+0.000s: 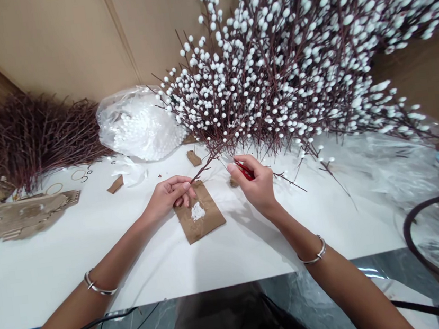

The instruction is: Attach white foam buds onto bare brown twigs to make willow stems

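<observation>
My left hand [173, 192] pinches the lower end of a thin brown twig [203, 169], which slants up and to the right. My right hand [257, 182] is closed round a red-handled tool [246, 170]. Its pale metal tip lies close to the upper part of the twig; whether they touch I cannot tell. Partly under my left hand lies a brown cardboard piece [213, 226] with a dab of white paste [197, 211] on it. Behind the hands spreads a large pile of twigs with white berry-like buds [273, 78].
Bare brown twigs [40, 136] are heaped at the back left. A clear bag of white buds [140, 123] stands beside them. Torn cardboard [29, 212] lies on the white table [136, 265] at left. Crumpled plastic [395, 164] and a dark-rimmed bin [409, 224] are at right.
</observation>
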The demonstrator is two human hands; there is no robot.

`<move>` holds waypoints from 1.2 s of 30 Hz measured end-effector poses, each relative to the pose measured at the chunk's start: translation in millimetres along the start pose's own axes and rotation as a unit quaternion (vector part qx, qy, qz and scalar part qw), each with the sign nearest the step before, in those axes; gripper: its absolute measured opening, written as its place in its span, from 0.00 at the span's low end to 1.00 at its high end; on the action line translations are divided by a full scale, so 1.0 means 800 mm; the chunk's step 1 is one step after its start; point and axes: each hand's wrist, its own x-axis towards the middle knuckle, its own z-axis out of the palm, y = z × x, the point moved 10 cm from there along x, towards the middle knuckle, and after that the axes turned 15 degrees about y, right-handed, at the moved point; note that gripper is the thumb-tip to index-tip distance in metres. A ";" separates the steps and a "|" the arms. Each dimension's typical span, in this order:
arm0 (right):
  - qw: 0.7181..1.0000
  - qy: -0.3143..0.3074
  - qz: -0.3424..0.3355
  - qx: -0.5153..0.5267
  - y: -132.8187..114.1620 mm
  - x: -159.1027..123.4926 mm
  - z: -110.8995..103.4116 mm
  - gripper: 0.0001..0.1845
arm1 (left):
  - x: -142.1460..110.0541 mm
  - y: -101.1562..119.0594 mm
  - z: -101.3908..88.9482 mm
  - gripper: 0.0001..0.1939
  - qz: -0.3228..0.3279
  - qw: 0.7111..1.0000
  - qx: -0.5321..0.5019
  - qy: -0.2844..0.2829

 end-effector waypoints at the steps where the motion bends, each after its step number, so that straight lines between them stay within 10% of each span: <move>1: 1.000 0.000 0.001 0.000 0.000 0.000 0.000 0.15 | 0.000 -0.001 0.000 0.17 0.000 1.000 -0.001 0.000; 36: 0.988 0.052 -0.129 -0.066 -0.029 -0.002 -0.012 0.10 | 0.000 0.001 0.000 0.16 0.004 1.000 0.014 0.003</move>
